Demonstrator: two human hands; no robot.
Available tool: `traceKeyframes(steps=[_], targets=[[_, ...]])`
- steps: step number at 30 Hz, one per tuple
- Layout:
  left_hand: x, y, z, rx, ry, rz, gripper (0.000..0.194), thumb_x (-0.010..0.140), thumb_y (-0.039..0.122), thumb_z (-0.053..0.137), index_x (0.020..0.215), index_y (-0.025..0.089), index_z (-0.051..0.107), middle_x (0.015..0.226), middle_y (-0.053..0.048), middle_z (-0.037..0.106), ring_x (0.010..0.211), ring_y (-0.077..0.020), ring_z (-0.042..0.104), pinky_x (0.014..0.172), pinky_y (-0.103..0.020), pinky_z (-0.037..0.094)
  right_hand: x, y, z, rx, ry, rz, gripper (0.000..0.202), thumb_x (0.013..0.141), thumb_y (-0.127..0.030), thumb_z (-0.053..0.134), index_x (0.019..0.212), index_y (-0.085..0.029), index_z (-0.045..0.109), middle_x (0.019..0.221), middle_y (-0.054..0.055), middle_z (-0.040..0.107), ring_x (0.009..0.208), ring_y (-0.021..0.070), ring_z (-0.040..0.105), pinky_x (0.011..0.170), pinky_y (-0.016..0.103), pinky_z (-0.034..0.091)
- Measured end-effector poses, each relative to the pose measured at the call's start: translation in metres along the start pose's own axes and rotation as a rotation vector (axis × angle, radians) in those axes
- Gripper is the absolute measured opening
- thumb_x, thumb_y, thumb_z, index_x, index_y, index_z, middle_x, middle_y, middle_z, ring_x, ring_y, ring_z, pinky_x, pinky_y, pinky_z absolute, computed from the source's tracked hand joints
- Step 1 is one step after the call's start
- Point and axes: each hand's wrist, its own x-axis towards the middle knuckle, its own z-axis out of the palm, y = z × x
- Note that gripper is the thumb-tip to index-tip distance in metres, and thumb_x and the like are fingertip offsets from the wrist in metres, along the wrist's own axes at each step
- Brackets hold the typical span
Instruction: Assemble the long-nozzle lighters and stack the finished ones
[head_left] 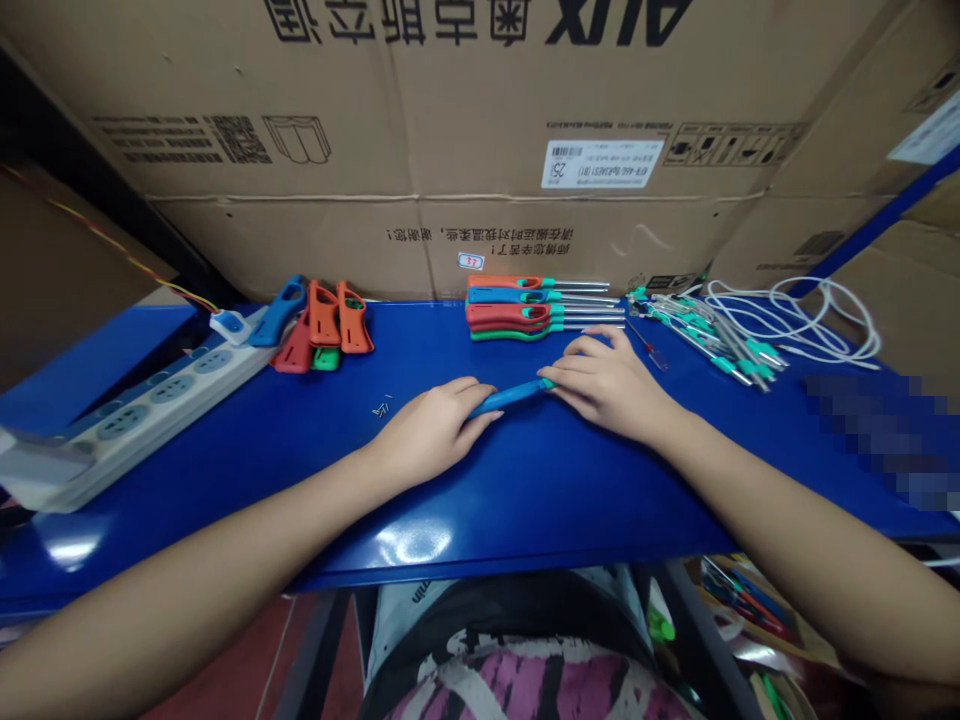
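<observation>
A blue lighter (pixel 514 397) lies level between my hands, a little above or on the blue table. My left hand (pixel 437 428) pinches its blue handle end between thumb and fingers. My right hand (pixel 606 384) closes round the other end, where a bit of teal shows; the rest of that end is hidden under my fingers. Just beyond my right hand is a stack of long-nosed lighters (pixel 510 312) in orange, blue, red and green, with metal tubes pointing right. A small screwdriver (pixel 655 352) lies to the right of my fingers. Tiny screws (pixel 382 408) lie left of my left hand.
Loose orange, red, blue and green handle shells (pixel 322 318) lie at the back left, beside a white power strip (pixel 161 410). At the back right are metal tubes with teal parts (pixel 716 335) and a coiled white cable (pixel 817 318). A cardboard wall (pixel 330 235) stands behind.
</observation>
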Motion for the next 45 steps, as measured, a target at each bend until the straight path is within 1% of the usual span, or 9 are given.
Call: traceKeyframes(steps=[6,15,24,29,33,35,37,41,45], targets=[[0.002,0.000,0.001,-0.093,0.028,-0.002,0.025,0.101,0.034,0.051,0.106,0.017,0.068,0.097,-0.008,0.070,0.089,-0.0218,0.067,0.081,-0.033,0.052,-0.001,0.005,0.000,0.037,-0.031,-0.021,0.026,0.100,-0.034,0.054,0.116,-0.021,0.069,0.109,0.007,0.077,0.101,0.0248,0.060,0.099,0.047,0.034],[0.000,0.000,0.007,-0.231,0.091,-0.085,0.023,0.090,0.036,0.067,0.079,0.016,0.072,0.074,-0.001,0.069,0.068,-0.0157,0.063,0.066,-0.027,0.043,-0.003,-0.003,0.009,0.030,0.073,-0.211,0.020,0.101,-0.022,0.050,0.103,-0.013,0.067,0.088,0.010,0.074,0.088,0.0226,0.059,0.081,0.038,0.044],[-0.002,0.006,0.005,-0.360,0.037,-0.274,0.030,0.085,0.045,0.069,0.077,0.017,0.076,0.067,0.003,0.066,0.061,-0.0121,0.052,0.058,-0.025,0.034,-0.004,-0.009,0.015,0.028,0.224,-0.297,0.011,0.097,-0.013,0.053,0.103,-0.012,0.062,0.082,0.011,0.069,0.083,0.0231,0.057,0.078,0.040,0.051],[-0.001,0.003,0.007,-0.421,-0.060,-0.348,0.036,0.083,0.049,0.070,0.069,0.017,0.073,0.060,0.004,0.062,0.058,-0.0119,0.051,0.056,-0.025,0.034,-0.006,-0.012,0.017,0.039,0.179,-0.319,0.013,0.098,-0.013,0.050,0.105,-0.014,0.062,0.080,0.010,0.068,0.083,0.0229,0.057,0.078,0.041,0.051],[0.001,-0.002,0.004,-0.229,0.010,-0.193,0.027,0.088,0.041,0.067,0.078,0.017,0.075,0.069,0.001,0.067,0.065,-0.0145,0.059,0.061,-0.027,0.040,-0.003,-0.012,0.019,0.057,0.123,-0.262,0.015,0.099,-0.019,0.051,0.100,-0.012,0.065,0.084,0.012,0.069,0.084,0.0229,0.057,0.078,0.039,0.049],[0.002,-0.003,0.001,-0.121,0.033,-0.081,0.021,0.091,0.035,0.065,0.093,0.017,0.075,0.083,-0.002,0.071,0.077,-0.0178,0.065,0.071,-0.029,0.046,0.000,-0.010,0.017,0.078,0.070,-0.211,0.018,0.100,-0.023,0.053,0.099,-0.012,0.067,0.085,0.012,0.070,0.085,0.0230,0.057,0.079,0.039,0.048],[0.002,-0.002,0.000,-0.061,0.013,-0.016,0.027,0.092,0.036,0.064,0.109,0.017,0.072,0.100,-0.006,0.071,0.091,-0.0214,0.067,0.082,-0.032,0.051,0.002,-0.007,0.012,0.089,-0.008,-0.155,0.020,0.099,-0.027,0.054,0.097,-0.014,0.068,0.086,0.010,0.070,0.086,0.0231,0.058,0.080,0.039,0.046],[-0.001,0.004,0.004,-0.019,-0.045,-0.003,0.039,0.100,0.041,0.052,0.130,0.019,0.062,0.115,-0.009,0.064,0.100,-0.0232,0.067,0.090,-0.036,0.054,0.000,-0.001,0.003,0.128,-0.124,-0.081,0.022,0.099,-0.032,0.055,0.097,-0.016,0.070,0.088,0.009,0.071,0.087,0.0225,0.058,0.080,0.037,0.043],[-0.004,0.007,0.008,0.009,-0.047,-0.003,0.039,0.104,0.042,0.043,0.132,0.020,0.060,0.116,-0.008,0.062,0.099,-0.0231,0.067,0.087,-0.037,0.056,-0.004,0.001,0.000,0.147,-0.106,-0.123,0.025,0.101,-0.031,0.051,0.101,-0.014,0.070,0.088,0.010,0.070,0.086,0.0219,0.057,0.080,0.035,0.042]])
